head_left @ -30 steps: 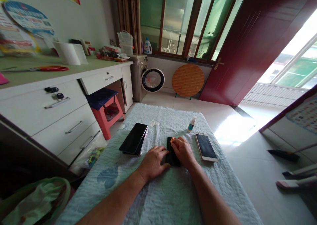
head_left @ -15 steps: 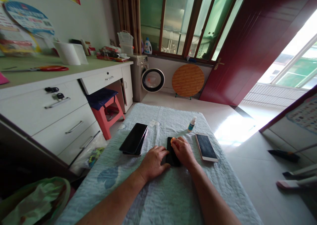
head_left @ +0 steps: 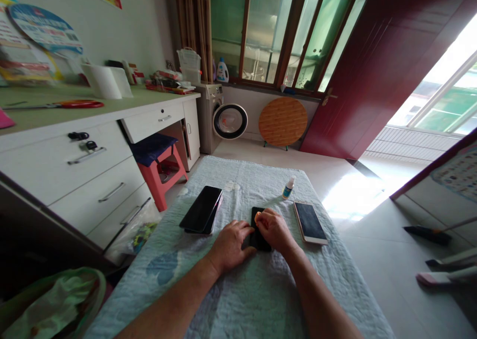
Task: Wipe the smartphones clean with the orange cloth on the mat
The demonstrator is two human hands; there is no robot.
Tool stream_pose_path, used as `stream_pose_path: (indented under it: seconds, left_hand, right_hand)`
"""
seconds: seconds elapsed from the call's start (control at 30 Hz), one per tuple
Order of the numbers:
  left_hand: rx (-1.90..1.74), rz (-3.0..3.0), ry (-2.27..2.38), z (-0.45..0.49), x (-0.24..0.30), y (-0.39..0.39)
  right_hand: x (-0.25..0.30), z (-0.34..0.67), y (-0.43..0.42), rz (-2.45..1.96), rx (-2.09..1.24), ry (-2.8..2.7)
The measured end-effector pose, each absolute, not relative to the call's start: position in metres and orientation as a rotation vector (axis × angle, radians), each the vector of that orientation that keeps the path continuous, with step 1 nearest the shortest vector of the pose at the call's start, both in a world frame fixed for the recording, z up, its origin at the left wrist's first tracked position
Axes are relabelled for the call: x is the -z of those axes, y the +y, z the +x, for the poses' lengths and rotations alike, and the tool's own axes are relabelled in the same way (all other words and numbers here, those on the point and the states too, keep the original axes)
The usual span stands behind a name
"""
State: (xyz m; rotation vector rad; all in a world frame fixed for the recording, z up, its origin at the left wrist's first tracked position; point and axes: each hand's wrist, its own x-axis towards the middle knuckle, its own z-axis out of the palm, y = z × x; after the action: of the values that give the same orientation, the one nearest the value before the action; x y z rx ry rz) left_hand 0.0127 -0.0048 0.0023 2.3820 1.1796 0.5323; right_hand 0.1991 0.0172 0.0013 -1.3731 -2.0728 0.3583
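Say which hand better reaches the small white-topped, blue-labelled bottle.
Likely the right hand: nearer the bottle, though pinching a small orange item. The left hand, by the flat black phone, is farther.

From the person's head, the scene is viewed forward and down; the cloth-covered worktop (head_left: 246,292) is seen close below, while the window (head_left: 272,33) and red door (head_left: 368,65) are framed farther off.
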Motion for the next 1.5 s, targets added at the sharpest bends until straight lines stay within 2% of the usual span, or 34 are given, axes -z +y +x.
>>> stream_pose_path:
  seconds: [0.13,0.8,1.23,1.5]
  left_hand:
    - [-0.530,2.387,1.177,0.013,-0.003,-0.005]
    - [-0.497,2.428,1.206,0.014,-0.003,-0.006]
    - [-0.482,2.451,1.220,0.017,-0.007,-0.009]
    - [-0.518,2.437,1.209,0.018,-0.007,-0.011]
  right_hand:
    - [-0.003,0.199,0.016,-1.327,-0.396,-2.133]
    - [0.016,0.204,0.032,-1.553,-0.106,-2.009]
    - [0.014,0.187,0.035,-1.321,-0.280,-2.208]
    - [0.012,0.196,0.039,-1.471,-0.192,-2.155]
